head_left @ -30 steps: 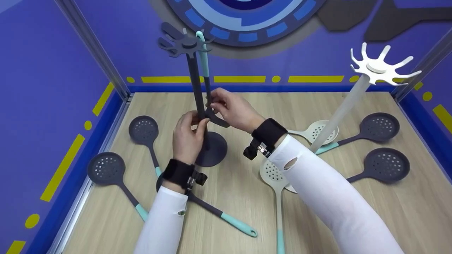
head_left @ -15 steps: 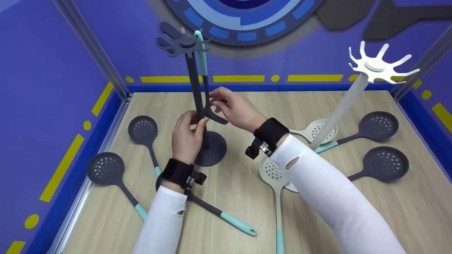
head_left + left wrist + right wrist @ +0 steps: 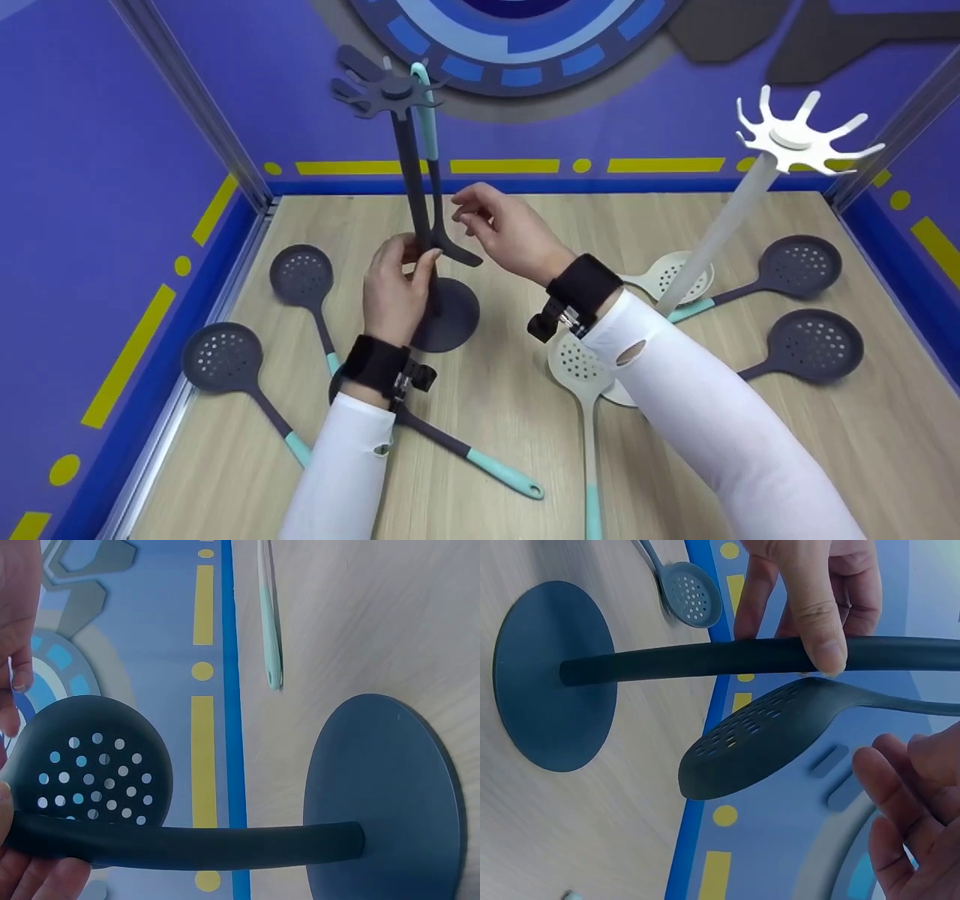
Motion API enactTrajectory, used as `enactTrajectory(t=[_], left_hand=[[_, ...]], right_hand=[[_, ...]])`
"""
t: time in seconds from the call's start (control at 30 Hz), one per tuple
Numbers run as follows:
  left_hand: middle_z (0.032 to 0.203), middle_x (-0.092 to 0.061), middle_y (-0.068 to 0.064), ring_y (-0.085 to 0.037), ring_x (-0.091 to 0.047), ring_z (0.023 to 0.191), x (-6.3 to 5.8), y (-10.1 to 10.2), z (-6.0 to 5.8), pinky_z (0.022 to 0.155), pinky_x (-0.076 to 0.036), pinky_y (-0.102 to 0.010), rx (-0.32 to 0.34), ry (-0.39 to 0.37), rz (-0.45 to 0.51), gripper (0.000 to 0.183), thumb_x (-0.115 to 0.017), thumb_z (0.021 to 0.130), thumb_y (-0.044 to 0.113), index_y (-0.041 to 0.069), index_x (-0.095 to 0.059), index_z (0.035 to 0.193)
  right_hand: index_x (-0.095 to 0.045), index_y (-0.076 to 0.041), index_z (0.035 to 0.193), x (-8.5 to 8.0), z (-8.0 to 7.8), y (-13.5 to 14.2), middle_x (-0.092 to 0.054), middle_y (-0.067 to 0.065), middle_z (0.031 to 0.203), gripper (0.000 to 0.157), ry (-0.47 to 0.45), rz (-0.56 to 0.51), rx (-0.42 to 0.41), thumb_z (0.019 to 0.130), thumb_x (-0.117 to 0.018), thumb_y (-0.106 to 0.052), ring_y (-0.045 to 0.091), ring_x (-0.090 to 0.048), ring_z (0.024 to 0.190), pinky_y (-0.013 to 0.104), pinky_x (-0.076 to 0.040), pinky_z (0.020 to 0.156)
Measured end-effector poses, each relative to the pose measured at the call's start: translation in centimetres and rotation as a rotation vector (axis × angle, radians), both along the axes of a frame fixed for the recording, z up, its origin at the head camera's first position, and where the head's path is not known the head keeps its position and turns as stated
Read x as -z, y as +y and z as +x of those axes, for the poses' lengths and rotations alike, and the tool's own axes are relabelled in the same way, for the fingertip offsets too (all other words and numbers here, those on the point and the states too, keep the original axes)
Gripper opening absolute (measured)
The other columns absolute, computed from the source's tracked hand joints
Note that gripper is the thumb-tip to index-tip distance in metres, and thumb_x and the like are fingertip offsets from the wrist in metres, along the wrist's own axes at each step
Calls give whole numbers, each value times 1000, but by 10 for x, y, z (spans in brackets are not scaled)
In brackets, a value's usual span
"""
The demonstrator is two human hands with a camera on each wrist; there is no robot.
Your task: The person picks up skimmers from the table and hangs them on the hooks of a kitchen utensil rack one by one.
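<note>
In the head view my left hand (image 3: 394, 289) grips the pole of a dark utensil stand (image 3: 409, 169) partway up. A dark skimmer with a mint handle (image 3: 427, 131) hangs from a hook at the stand's top, bowl down beside the pole. The right wrist view shows the perforated bowl (image 3: 754, 739) close under the pole and the left thumb. My right hand (image 3: 514, 232) hovers just right of the skimmer, fingers loosely bent and holding nothing. In the left wrist view the stand's round base (image 3: 386, 787) rests on the table.
Two dark skimmers lie at the left, one of them the outer skimmer (image 3: 223, 356). Another mint handle (image 3: 506, 472) lies in front. A white stand (image 3: 720, 225) leans in view at the right, amid pale skimmers (image 3: 581, 360) and dark skimmers (image 3: 814, 345). Blue walls enclose the table.
My right hand has let go of the hanging skimmer's neck and drawn back to the right. The left hand stays on the pole. The skimmer still hangs.
</note>
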State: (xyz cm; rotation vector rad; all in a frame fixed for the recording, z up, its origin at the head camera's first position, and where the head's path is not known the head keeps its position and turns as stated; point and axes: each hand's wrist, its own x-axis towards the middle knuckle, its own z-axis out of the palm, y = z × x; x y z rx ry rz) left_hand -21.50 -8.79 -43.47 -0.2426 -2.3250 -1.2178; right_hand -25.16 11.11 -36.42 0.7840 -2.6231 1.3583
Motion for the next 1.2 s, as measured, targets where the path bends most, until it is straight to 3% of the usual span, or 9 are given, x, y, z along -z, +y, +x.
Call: enactTrajectory(t=[0.33, 0.77, 1.2], left_hand=[[108, -71, -8, -20, -72, 101, 1, 0, -1, 81, -65, -34, -7, 16, -2, 27, -73, 100, 31, 9, -70, 116], [107, -71, -8, -19, -72, 100, 3, -1, -2, 79, -65, -32, 7, 60, 10, 31, -73, 100, 34, 8, -69, 117], [106, -71, -9, -19, -73, 100, 4, 0, -2, 80, -64, -28, 7, 69, 20, 26, -75, 99, 27, 8, -70, 116]], right_hand=[[-64, -9, 131, 6, 13, 11, -75, 2, 113, 25, 114, -14, 63, 107, -60, -17, 14, -69, 101, 32, -55, 83], [-66, -10, 129, 26, 38, 39, -76, -2, 107, 25, 123, -44, 95, 106, -63, -19, 13, -68, 94, 34, -53, 80], [-66, -16, 132, 58, 87, 66, -74, -9, 111, 27, 96, 2, 114, 106, -64, -23, 7, -67, 101, 38, -56, 86]])
